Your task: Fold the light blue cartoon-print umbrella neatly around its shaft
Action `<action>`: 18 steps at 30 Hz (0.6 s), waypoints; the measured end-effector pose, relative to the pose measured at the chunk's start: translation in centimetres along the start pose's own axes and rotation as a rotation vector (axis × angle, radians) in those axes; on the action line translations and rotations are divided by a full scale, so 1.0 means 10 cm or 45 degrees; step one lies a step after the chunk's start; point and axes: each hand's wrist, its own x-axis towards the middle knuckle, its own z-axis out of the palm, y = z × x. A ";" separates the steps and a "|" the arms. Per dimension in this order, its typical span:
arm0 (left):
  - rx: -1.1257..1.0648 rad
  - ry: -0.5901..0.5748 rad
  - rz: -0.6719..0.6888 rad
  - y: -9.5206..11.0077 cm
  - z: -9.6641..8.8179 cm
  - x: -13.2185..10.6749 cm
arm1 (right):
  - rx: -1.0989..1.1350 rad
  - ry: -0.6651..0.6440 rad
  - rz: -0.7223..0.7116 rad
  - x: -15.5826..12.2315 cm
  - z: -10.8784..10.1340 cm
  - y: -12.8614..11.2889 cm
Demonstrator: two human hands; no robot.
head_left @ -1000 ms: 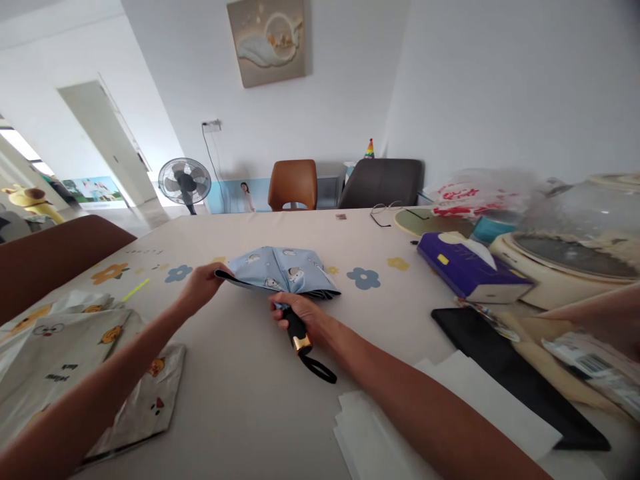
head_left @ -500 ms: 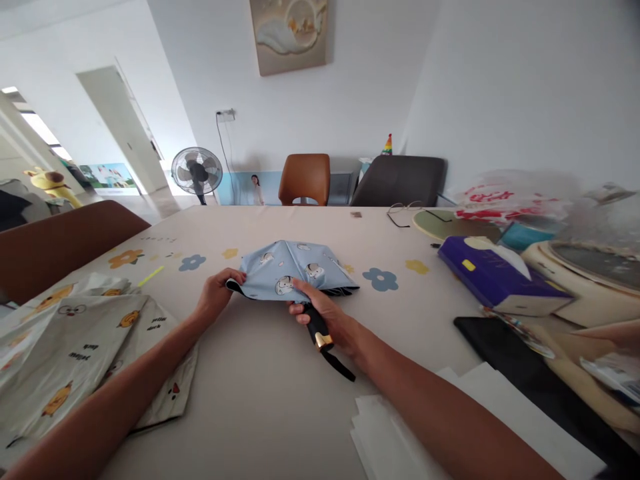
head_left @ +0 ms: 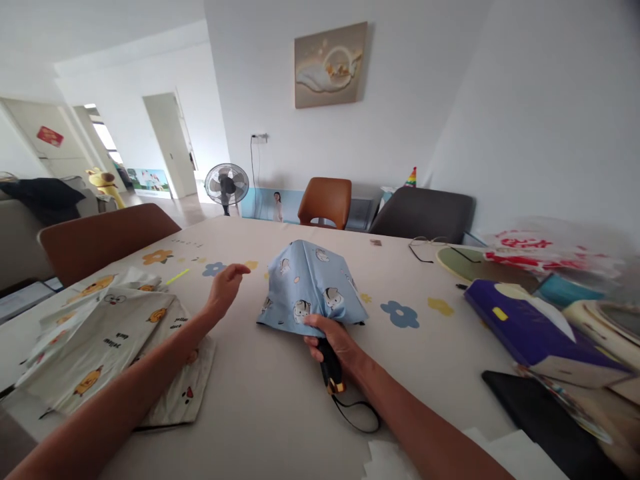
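A light blue folding umbrella [head_left: 310, 287] with small animal prints stands tilted over the table [head_left: 260, 400], its canopy loose and bunched. My right hand [head_left: 336, 341] is closed round its black handle with a gold ring, thumb pressed on the canopy's lower edge; a black wrist strap [head_left: 357, 417] loops onto the table below. My left hand [head_left: 226, 288] hovers just left of the canopy, fingers apart and slightly curled, holding nothing.
A grey cartoon-print fabric cover [head_left: 107, 340] lies at the left. A purple tissue box [head_left: 535, 330], a black flat item [head_left: 545, 427], white paper [head_left: 400, 463] and kitchen clutter crowd the right. Glasses [head_left: 425, 245] lie far back. Chairs [head_left: 100, 237] ring the table.
My left hand let go of the canopy's edge and drew back to the left. My right hand tipped the umbrella more upright. The camera view shifted left.
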 end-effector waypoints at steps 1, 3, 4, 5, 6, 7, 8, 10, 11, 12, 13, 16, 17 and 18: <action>-0.033 -0.036 -0.002 0.07 0.00 0.03 | -0.010 -0.012 0.010 0.00 0.00 0.01; -0.096 -0.156 0.016 0.21 0.05 0.09 | -0.026 -0.024 0.014 0.00 0.00 0.02; -0.115 -0.212 0.017 0.27 0.09 0.12 | -0.034 -0.012 0.016 0.00 0.00 0.02; -0.127 -0.258 0.014 0.33 0.13 0.15 | -0.047 0.001 0.020 0.00 0.01 0.02; -0.135 -0.288 0.013 0.36 0.18 0.19 | -0.063 0.017 0.028 -0.01 0.02 0.02; -0.140 -0.304 0.016 0.39 0.22 0.22 | -0.081 0.035 0.034 -0.02 0.03 0.01; -0.144 -0.304 0.022 0.40 0.25 0.24 | -0.099 0.045 0.034 -0.03 0.04 0.00; -0.149 -0.258 0.026 0.40 0.29 0.28 | -0.122 0.048 0.028 -0.04 0.04 -0.01; -0.148 -0.236 0.024 0.40 0.29 0.29 | -0.127 0.042 0.030 -0.04 0.04 -0.01; -0.142 -0.228 0.020 0.40 0.29 0.30 | -0.125 0.029 0.031 -0.04 0.03 -0.01; -0.130 -0.241 0.013 0.40 0.27 0.30 | -0.120 0.009 0.028 -0.03 0.02 -0.01; -0.028 -0.388 0.014 0.42 0.19 0.33 | -0.093 -0.046 -0.010 -0.01 -0.01 0.01; 0.025 -0.437 0.017 0.43 0.16 0.35 | -0.091 -0.056 -0.024 0.00 -0.01 0.02; 0.082 -0.482 0.013 0.44 0.12 0.37 | -0.089 -0.056 -0.027 0.01 -0.02 0.03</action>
